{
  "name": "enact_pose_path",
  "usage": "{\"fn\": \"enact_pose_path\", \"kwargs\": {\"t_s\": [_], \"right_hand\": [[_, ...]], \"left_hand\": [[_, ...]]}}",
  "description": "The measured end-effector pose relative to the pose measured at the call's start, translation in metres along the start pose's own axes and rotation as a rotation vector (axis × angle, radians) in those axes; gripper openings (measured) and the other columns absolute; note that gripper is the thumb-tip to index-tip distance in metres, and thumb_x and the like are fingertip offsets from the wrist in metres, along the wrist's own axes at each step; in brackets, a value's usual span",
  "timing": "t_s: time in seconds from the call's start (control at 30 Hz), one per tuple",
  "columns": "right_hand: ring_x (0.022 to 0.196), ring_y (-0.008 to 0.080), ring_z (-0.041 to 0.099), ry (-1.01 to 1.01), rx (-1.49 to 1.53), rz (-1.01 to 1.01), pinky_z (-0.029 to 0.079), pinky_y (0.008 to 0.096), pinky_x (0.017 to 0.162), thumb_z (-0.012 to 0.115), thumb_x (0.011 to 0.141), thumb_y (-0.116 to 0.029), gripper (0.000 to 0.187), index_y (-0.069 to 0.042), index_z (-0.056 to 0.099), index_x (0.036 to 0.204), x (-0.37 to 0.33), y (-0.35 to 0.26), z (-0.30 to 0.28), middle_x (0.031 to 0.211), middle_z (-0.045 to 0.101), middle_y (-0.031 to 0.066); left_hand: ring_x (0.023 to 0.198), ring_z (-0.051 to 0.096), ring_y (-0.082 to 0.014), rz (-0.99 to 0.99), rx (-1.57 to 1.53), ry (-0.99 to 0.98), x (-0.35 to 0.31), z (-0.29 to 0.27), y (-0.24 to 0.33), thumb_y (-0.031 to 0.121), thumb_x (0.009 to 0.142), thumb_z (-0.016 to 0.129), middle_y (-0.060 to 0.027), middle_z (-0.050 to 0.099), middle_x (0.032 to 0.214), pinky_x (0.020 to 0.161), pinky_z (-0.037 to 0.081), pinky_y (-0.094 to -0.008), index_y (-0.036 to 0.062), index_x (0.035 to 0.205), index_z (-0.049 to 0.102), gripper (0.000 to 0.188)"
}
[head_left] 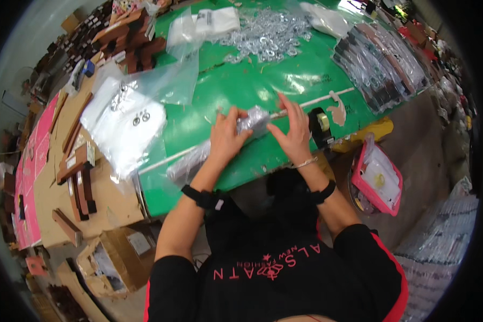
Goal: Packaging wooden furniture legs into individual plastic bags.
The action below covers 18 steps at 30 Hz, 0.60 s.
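A long narrow package in clear plastic [258, 117] lies slantwise near the front edge of the green tabletop. My left hand [228, 136] is closed over its middle, fingers bent round the plastic. Just past the package's right end is my right hand [296, 130], thumb and fingers apart, with nothing visible in it. A black tape dispenser with a pale roll [322, 122] stands close to the right of that hand. Behind the package a thin pale strip [319, 100] runs across the table. What is inside the plastic is hard to make out.
Clear bags with metal rings [141, 118] lie at the left, near brown wooden pieces [80, 165]. Small metal parts [265, 35] are heaped at the back. Bagged bundles [378, 64] lie back right. A pink basket [380, 180] stands right; an opened carton [115, 257] sits lower left.
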State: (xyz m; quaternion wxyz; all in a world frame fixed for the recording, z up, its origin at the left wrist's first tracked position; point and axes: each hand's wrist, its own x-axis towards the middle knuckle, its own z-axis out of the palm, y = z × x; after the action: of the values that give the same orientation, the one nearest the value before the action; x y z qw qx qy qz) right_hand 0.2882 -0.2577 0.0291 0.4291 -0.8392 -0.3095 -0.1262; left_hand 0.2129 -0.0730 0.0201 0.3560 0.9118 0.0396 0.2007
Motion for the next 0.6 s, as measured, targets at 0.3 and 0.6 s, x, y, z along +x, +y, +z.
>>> {"fn": "enact_pose_path", "kwargs": {"t_s": [0.3, 0.6], "right_hand": [[0.139, 0.0321, 0.035, -0.344, -0.258, -0.453, 0.025, 0.0553, 0.117, 0.082, 0.072, -0.027, 0.087, -0.006, 0.039, 0.145, 0.012, -0.011, 0.044, 0.144, 0.044, 0.0134], [0.134, 0.0322, 0.04, -0.345, -0.265, -0.463, 0.028, 0.0525, 0.117, 0.085, 0.068, -0.032, 0.083, -0.006, 0.046, 0.136, 0.025, -0.003, 0.041, 0.136, 0.048, 0.0131]], "left_hand": [[0.123, 0.05, -0.0374, 0.001, 0.323, 0.081, -0.011, -0.047, 0.012, 0.032, 0.069, 0.085, -0.0181, 0.058, 0.133, 0.101, 0.041, -0.047, 0.0091, 0.151, 0.033, 0.099], [0.152, 0.01, -0.0353, -0.337, 0.42, 0.262, -0.176, -0.106, -0.033, 0.047, 0.052, 0.092, -0.0222, 0.014, 0.163, 0.118, 0.018, -0.0554, 0.0043, 0.157, 0.014, 0.138]]}}
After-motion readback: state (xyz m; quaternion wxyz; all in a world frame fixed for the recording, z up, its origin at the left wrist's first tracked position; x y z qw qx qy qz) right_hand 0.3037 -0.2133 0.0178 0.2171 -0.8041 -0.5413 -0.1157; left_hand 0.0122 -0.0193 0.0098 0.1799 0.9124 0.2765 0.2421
